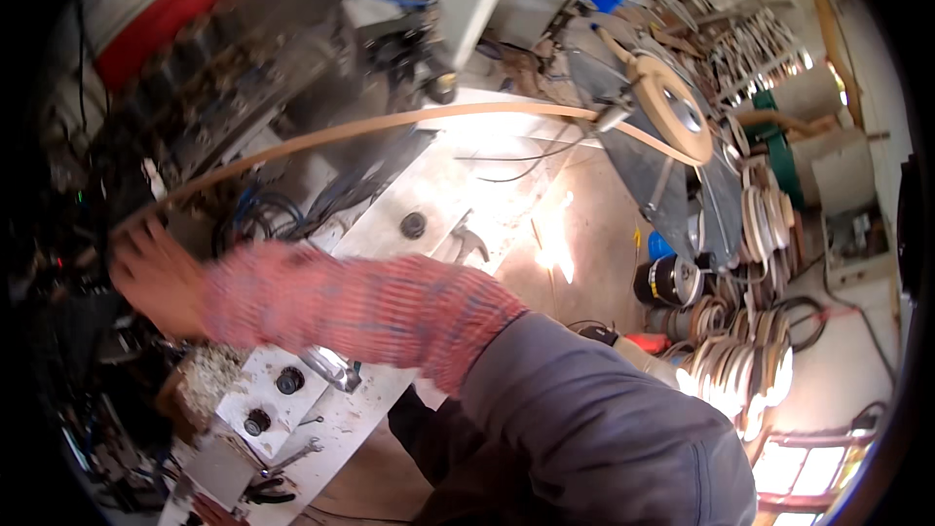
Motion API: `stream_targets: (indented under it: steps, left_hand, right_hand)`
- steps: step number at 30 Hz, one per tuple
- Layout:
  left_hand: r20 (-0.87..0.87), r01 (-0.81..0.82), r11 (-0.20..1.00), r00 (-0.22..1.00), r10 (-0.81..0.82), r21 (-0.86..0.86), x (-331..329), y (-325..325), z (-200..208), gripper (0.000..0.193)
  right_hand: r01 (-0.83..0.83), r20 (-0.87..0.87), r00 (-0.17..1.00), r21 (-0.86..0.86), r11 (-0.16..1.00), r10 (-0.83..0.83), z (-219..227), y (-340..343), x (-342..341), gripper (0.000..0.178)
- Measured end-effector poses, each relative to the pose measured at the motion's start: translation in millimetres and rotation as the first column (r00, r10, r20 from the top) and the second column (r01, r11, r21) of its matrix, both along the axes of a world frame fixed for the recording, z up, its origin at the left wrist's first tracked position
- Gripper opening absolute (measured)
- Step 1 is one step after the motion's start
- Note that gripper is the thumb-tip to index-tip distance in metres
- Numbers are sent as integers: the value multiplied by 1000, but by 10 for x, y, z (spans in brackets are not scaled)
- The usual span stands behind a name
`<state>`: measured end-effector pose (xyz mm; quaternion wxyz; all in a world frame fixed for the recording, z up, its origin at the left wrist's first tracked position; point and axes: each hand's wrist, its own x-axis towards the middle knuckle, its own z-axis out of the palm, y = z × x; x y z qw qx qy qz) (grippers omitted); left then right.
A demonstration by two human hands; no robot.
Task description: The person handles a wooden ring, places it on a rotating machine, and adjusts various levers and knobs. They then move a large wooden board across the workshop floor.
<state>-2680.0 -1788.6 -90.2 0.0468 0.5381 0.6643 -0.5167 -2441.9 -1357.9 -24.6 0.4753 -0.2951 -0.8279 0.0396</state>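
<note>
My right arm, in a grey sleeve with a pink knitted cuff, stretches across to the left. At its end my right hand (161, 278) is open, fingers spread, their tips at the left end of a long tan edge-banding strip (390, 121). Whether the fingertips press on the strip is hard to make out in the blur. The strip arches rightward through a small metal guide (614, 117) to a tan roll (672, 107) on a grey stand. Around the hand lies a dark machine (83, 282) with small lights. My left hand does not show.
Below my forearm, a white worktop (336, 429) carries black knobs (289, 381), wrenches (297, 455), pliers (268, 493) and a pile of shavings (209, 380). Dark cables (263, 219) coil behind the forearm. Several banding rolls (740, 370) and a black canister (670, 281) stand at the right.
</note>
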Motion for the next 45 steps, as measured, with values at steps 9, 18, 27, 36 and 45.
stream_targets:
  steps: [9,18,27,36,45]
  left_hand:
    - [296,-147,979,950,99,142,-113,446,350,61]
    - [948,-42,999,319,12,1,2496,1690,808,34]
    - [920,268,890,33,-391,369,5040,2257,1200,37]
    - [768,111,760,-94,-633,640,6437,2996,1507,34]
    - [609,87,621,-341,-716,779,7272,3478,1131,35]
  right_hand:
    - [30,263,919,-789,614,292,-783,-2272,3715,20]
    - [449,427,881,-890,79,-202,-1511,-3657,4933,22]
    - [305,283,895,-952,10,-346,-2085,-3935,5754,24]
    - [369,239,719,-927,68,-653,-1981,-3918,6846,21]
    - [337,398,452,-905,-260,-798,-1933,-4376,7178,19]
